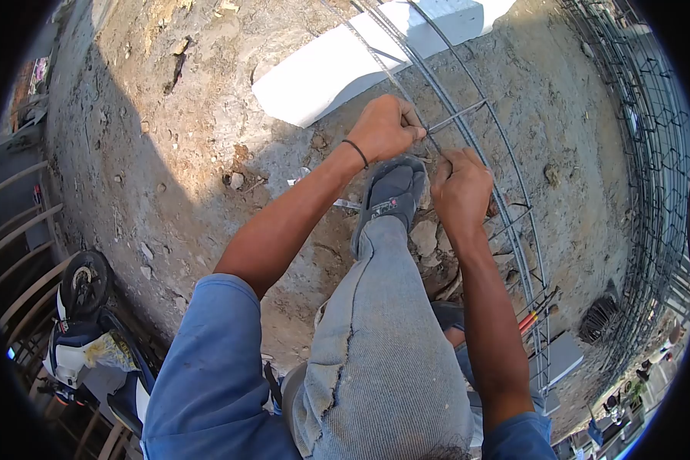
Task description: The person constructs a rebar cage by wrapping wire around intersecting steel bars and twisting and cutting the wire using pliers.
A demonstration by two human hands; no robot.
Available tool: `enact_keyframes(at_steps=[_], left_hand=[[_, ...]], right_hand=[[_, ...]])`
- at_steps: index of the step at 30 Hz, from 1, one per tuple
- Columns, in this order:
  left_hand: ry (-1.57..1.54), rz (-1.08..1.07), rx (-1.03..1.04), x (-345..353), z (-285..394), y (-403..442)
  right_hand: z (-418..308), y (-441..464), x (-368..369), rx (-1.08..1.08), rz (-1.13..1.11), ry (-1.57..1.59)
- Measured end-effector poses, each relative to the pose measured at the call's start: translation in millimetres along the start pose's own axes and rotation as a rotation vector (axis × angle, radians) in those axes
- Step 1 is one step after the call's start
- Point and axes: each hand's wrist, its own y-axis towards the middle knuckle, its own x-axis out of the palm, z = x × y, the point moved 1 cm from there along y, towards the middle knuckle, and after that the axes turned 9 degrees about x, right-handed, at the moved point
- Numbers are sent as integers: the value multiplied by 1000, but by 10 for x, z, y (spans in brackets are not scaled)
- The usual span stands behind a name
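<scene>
A long rebar cage [458, 115] of ribbed bars and cross ties runs from the top of the view down to the lower right. My left hand [387, 129] is closed in a pinch where a cross tie meets the near bar. Just below it, my right hand [461, 188] is also closed, its thumb and fingers pressed together against the same bar. Whatever is between the fingers of either hand is too small to make out. My dark shoe [391, 190] stands on the ground under the hands.
A white block [337, 77] lies beneath the cage's upper end. More rebar cages [652, 153] are stacked at right, near a bundle of dark rods [599, 320]. A red-and-yellow-handled tool [527, 322] rests by the cage. At left stands a motorbike [77, 349]. Stones litter the dirt.
</scene>
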Motion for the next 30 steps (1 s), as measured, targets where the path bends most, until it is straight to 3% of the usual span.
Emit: enact_keyframes(at_steps=[3, 5, 9, 11, 12, 14, 15, 16, 17, 18, 20, 22, 24, 25, 26, 27, 28, 29, 30], left_hand=[[148, 43, -39, 104, 113, -32], [294, 258, 4, 253, 134, -134], [157, 369, -25, 416, 148, -303], [305, 415, 138, 448, 100, -330], [298, 408, 144, 429, 93, -330], [402, 314, 393, 342, 86, -325], [404, 311, 396, 295, 67, -300], [531, 257, 552, 255, 59, -270], [658, 202, 707, 211, 48, -242], [661, 201, 710, 140, 51, -192], [906, -15, 1011, 65, 109, -135], [949, -58, 1051, 39, 127, -110], [998, -96, 1088, 25, 132, -124], [951, -43, 963, 31, 109, -142], [898, 7, 839, 38, 96, -165], [896, 3, 849, 37, 135, -190], [544, -47, 496, 13, 146, -196], [193, -95, 139, -12, 132, -211], [190, -100, 140, -57, 105, -219]], right_hand=[[-150, -251, 305, 64, 98, -48], [-220, -321, 505, 130, 165, -5], [-299, -345, 584, 203, 175, 300], [-144, -445, 529, 216, -37, 311], [-84, -515, 418, 222, -29, 304], [36, -739, 101, 360, -270, 439], [119, -855, -103, 383, -280, 376], [235, -997, -315, 405, -291, 313], [381, -1164, -511, 415, -232, 266], [544, -1334, -703, 423, -171, 220], [888, -1690, -1083, 537, 10, 103], [1294, -2047, -1374, 682, 233, -79], [1710, -2367, -1583, 835, 307, -214], [2016, -2575, -1593, 836, 315, -210], [2350, -2815, -1556, 841, 331, -410], [2354, -2841, -1548, 846, 346, -611], [2362, -2896, -1514, 997, 287, -399], [2355, -2922, -1468, 1004, 292, -401], [2265, -2875, -1437, 944, 293, -493]])
